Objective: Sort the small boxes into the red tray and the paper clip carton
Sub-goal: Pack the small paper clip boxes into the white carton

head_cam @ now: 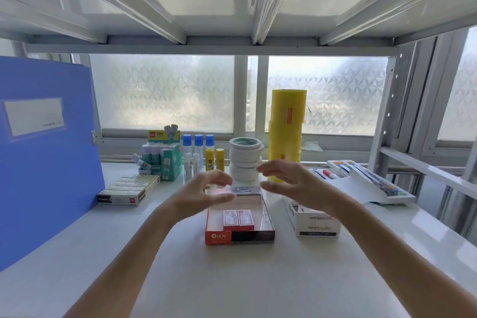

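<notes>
Hovering over the far end of the red tray (pixel 214 236), both hands are open and empty, fingers loosely curled, palms facing each other. Left hand (pixel 206 192) sits above the tray's far-left corner; right hand (pixel 291 183) is just right of the far-right corner, partly over the paper clip carton (pixel 318 224).

Key relation: a small silver-grey box (pixel 245 190) lies in the gap between the two hands, at the tray's far edge, long axis running left-right across the tray. Whether it rests on the rim or just behind it can't be told; motion blur there. Left fingertips look marginally nearer to it than the right.

Two red-and-white small boxes (pixel 238 219) already stand side by side inside the tray, nearer the person than either hand, long axes pointing away from the person. Carton sits right of the tray, below the right wrist; contents unclear.

Flat pack of small boxes (pixel 129 188) lies well left of the left hand, against the blue folder (pixel 46 162).

Likely next: pinch the silver box from both ends, given that its axis lines up with the gap.
</notes>
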`<state>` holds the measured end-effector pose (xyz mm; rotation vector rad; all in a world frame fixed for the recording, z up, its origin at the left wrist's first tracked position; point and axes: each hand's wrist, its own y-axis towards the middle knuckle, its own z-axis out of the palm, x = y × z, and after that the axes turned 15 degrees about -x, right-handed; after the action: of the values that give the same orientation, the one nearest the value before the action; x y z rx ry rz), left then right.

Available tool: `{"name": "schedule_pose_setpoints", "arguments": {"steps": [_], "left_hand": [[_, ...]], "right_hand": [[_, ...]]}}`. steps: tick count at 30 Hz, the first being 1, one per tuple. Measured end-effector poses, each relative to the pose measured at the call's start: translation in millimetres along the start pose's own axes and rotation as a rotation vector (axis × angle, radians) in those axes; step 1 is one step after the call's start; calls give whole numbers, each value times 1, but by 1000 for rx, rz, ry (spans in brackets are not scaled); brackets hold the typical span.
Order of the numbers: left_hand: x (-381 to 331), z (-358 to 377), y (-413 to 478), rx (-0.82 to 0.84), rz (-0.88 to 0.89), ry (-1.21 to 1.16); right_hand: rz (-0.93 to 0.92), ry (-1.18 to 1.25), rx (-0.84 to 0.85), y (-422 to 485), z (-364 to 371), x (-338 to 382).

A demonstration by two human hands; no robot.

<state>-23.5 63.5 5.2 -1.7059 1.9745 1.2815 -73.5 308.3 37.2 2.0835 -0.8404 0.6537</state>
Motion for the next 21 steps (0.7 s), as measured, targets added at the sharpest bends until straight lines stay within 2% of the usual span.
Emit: {"name": "schedule_pose_setpoints", "arguments": {"steps": [2,4,6,9,13,18,21], "left_hand": [[-28,14,4,-57,80,-13],[-57,39,9,-42,165,6],[-79,71,17,11,226,58],[-95,110,30,48,197,118],[-97,135,42,42,91,208],[-89,132,48,64,51,307],[-88,128,46,44,32,334]], "right_hand": [[48,26,-85,2,-41,-3],[96,-80,-108,3,-73,-18],[142,-227,-69,2,-86,-36],[147,-408,-6,1,-78,-58],[134,-363,56,5,-68,-79],[177,-228,63,4,-72,-77],[170,-189,131,2,-74,-71]]}}
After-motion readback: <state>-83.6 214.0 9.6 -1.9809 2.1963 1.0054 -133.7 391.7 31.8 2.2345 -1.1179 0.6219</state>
